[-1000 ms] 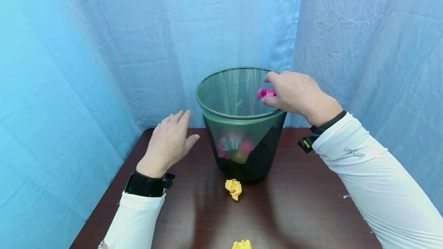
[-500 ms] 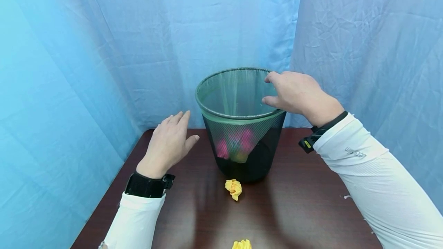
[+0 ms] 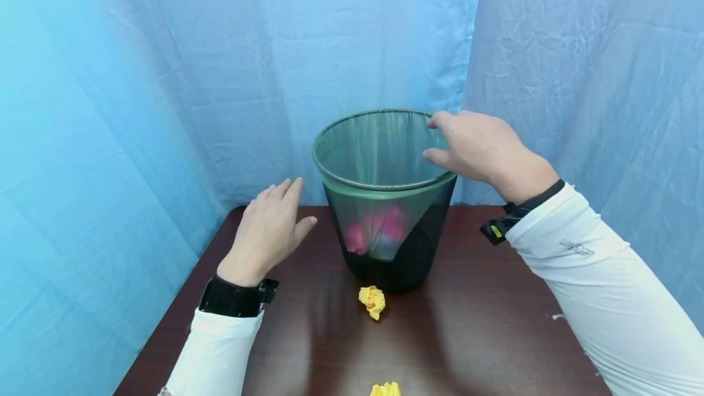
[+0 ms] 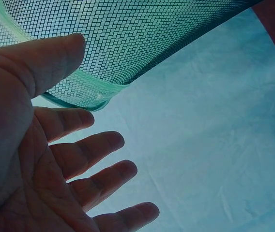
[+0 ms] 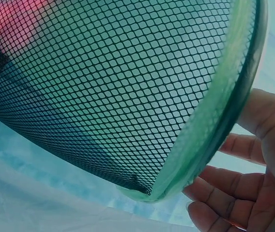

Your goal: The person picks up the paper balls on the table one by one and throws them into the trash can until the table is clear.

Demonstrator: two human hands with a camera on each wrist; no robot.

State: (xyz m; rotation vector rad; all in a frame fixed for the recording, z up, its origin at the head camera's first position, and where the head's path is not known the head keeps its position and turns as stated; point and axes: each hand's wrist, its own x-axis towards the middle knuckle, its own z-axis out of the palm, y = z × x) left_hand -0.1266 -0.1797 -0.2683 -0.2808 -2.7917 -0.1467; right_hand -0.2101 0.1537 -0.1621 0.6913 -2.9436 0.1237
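Observation:
A black mesh wastebasket (image 3: 418, 249) lined with a green translucent bag stands on the table. Pink crumpled paper (image 3: 385, 225) shows through its mesh, low in the bag. Over the basket's right rim hangs my right hand (image 3: 478, 145), thumb and forefinger apart with nothing between them. In the right wrist view its fingers (image 5: 224, 193) lie right by the rim. My left hand (image 3: 269, 225) hovers left of the basket, palm down, fingers straight; the left wrist view shows its spread fingers (image 4: 99, 183) holding nothing. A yellow crumpled paper ball (image 3: 372, 302) lies before the basket.
Another yellow crumpled paper (image 3: 385, 390) lies at the bottom edge of the head view, partly cut off. Light blue curtains (image 3: 220, 78) hang behind and beside the dark brown table (image 3: 495, 322). A small white scrap (image 3: 558, 316) lies near my right sleeve.
My right hand let go of a pink crumpled paper, which dropped into the basket. That hand then drew slightly right. The left hand has stayed in place.

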